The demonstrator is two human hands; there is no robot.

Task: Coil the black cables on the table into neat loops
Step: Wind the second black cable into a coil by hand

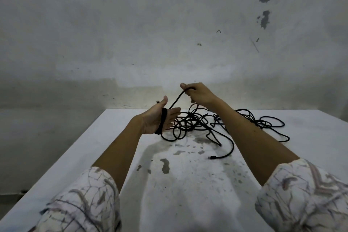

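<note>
behind the scene a stained, pale grey wall is seen, with dark patches where paint is chipped at the upper right. below it a white table is spread, marked with grey scuffs and blotches near its middle. two bare forearms in rolled, patterned sleeves are stretched out over the table. the left hand is held palm up above the table, its fingers straight and wide, and several turns of black cable are wound round the palm. from these turns a single strand is drawn up to the right hand, which is raised higher and further back; its fingers are curled and the strand is pinched between thumb and fingers. the remaining black cables are left in a loose tangle on the far middle of the table, under and just beyond both hands, with loops trailing to the right. one loose plug end is laid nearer, towards the table's middle.
</note>
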